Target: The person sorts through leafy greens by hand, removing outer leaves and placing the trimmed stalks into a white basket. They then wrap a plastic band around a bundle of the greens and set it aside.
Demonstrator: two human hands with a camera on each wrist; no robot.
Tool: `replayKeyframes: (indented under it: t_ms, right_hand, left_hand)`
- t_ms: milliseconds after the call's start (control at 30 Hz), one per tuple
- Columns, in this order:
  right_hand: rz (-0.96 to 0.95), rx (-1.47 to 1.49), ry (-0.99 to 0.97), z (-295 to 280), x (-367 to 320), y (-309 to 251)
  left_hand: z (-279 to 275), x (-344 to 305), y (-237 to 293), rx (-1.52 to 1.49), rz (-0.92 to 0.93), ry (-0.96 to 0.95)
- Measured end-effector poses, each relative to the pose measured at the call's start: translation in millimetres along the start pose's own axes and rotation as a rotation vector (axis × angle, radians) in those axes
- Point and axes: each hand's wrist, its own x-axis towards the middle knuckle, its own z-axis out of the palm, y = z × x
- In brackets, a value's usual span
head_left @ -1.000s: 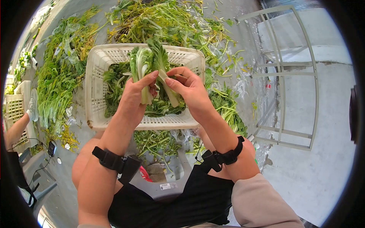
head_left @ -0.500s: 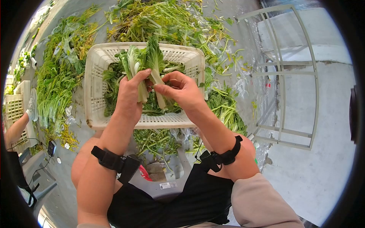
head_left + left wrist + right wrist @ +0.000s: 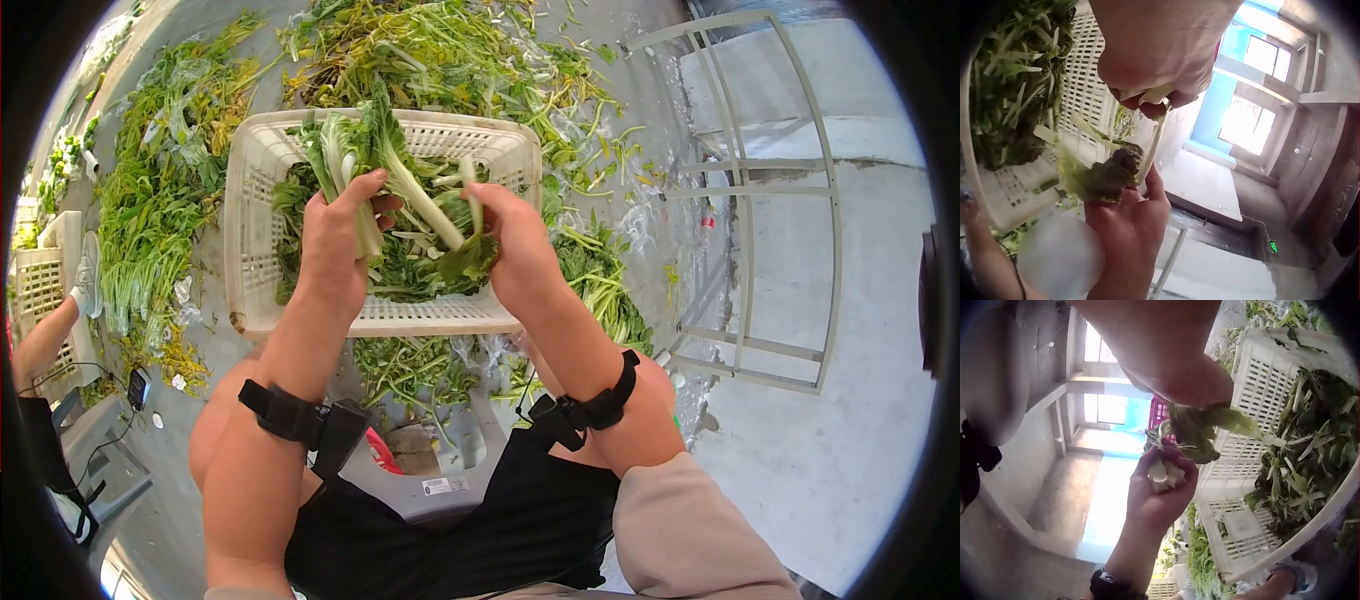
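Over the basket, my left hand (image 3: pixel 335 240) grips a head of leafy greens with pale stalks (image 3: pixel 342 152), leaves pointing away from me. In the right wrist view its fingers curl round the cut white stalk ends (image 3: pixel 1165 475). One long pale stalk (image 3: pixel 425 205) with a green leaf slants from that bunch toward the right. My right hand (image 3: pixel 522 250) pinches a separate limp leaf (image 3: pixel 472 258) with its pale stalk pointing up. In the left wrist view this leaf (image 3: pixel 1100 178) looks wilted and brownish at one end.
Loose leaves and stalks lie in the white slotted basket (image 3: pixel 245 225) before my knees. Heaps of greens (image 3: pixel 165 200) cover the floor at left and behind the basket. A metal frame (image 3: pixel 740 190) stands at right. At far left, another person's gloved hand (image 3: pixel 88 275) shows beside a second crate.
My right hand has moved right, apart from the left, and now holds a separate limp leaf. My left hand has shifted slightly left and away with its bunch.
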Motion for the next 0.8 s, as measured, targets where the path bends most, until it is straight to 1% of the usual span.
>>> replayKeyframes:
  t_ms: [67,133,200,233,267,333,367,433,467,533,567,600,667,700,767,800]
  right_hand:
    - [0.125,0.189,0.124,-10.5,6.7,-1.7]
    - [0.112,0.236,0.149,-13.9,6.8,-7.2]
    - [0.107,0.355,0.218,-14.0,5.0,-13.5]
    - [0.137,0.264,0.204,-20.3,11.9,-10.6]
    - [0.137,0.264,0.204,-21.6,12.5,-8.8]
    - [0.198,0.157,0.11,-9.5,3.0,-13.7]
    - [0.199,0.157,0.11,-2.9,-1.8,-14.9]
    - [0.177,-0.028,-0.027,9.1,-9.5,-14.0]
    - [0.175,-0.029,-0.026,10.7,-8.8,-9.7]
    - [0.053,-0.314,-0.201,13.4,-7.6,-3.0]
    - [0.046,-0.386,-0.221,13.6,-9.0,-2.5]
    - [0.046,-0.385,-0.222,14.1,-9.6,-1.3]
    - [0.006,-0.347,-0.303,14.4,-10.2,0.8]
    - [0.007,-0.347,-0.303,14.6,-10.6,0.1]
    - [-0.079,-0.279,-0.237,14.7,-11.5,-2.5]
    - [-0.078,-0.279,-0.238,14.4,-10.2,-2.6]
  left_hand:
    - [-0.5,-0.2,-1.0,-0.002,-0.005,0.001]
    - [-2.3,1.3,-2.6,-0.021,0.061,0.022]
    - [-5.9,4.4,-1.1,-0.026,0.062,0.004]
    - [-6.6,5.0,-0.1,-0.031,0.063,-0.013]
    - [-5.6,4.1,0.5,-0.031,0.063,-0.013]
    - [-1.9,-0.3,2.3,-0.032,0.044,-0.015]
    - [-1.5,-1.0,1.6,-0.031,0.044,-0.014]
    - [-0.8,-1.6,-0.1,-0.031,0.008,-0.023]
    - [-0.3,-1.9,0.6,-0.032,0.007,-0.025]
    - [-0.3,-2.4,3.8,-0.076,-0.04,-0.061]
    - [-1.5,-1.8,4.0,-0.076,-0.04,-0.061]
    - [-3.0,-1.0,4.0,-0.094,-0.041,-0.094]
    - [-3.4,-0.1,2.7,-0.112,-0.044,-0.125]
    - [-1.9,-0.1,1.4,-0.107,-0.045,-0.112]
    - [-4.9,3.3,-4.0,-0.104,-0.045,-0.097]
    - [-8.8,7.3,-7.0,-0.056,-0.077,-0.093]
